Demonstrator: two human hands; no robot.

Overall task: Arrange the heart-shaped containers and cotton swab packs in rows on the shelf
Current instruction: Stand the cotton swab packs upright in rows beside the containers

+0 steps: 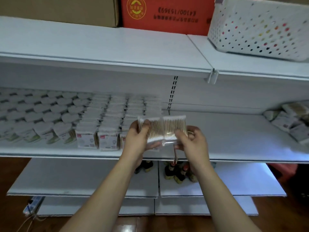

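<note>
At the left of the frame, on the middle shelf (50,152), heart-shaped containers (41,118) stand in close rows running back toward the rear wall, lids up. Just right of them, cotton swab packs (107,131) stand upright in matching rows, their printed labels facing the shelf's front edge, probably so a shopper can read them.

At the centre of the frame both hands hold two clear swab packs in front of that shelf, at the right-hand end of the standing rows. The left hand (139,139) grips the left pack (153,129), thumb across its face and fingers curled behind. The right hand (189,141) pinches the lower edge of the right pack (175,125), its other fingers loosely curled. The two packs sit side by side, touching, swabs vertical; whether they are joined by wrapping is unclear. Held like this, they seem ready to go into the bare shelf space right of the last row.

Below centre, small dark figurines (177,173) stand on the lower shelf. At the right edge, loose packets (287,121) lie in a heap on the middle shelf. In the upper right, a perforated white basket (260,25) sits on the top shelf beside a red carton (167,14).
</note>
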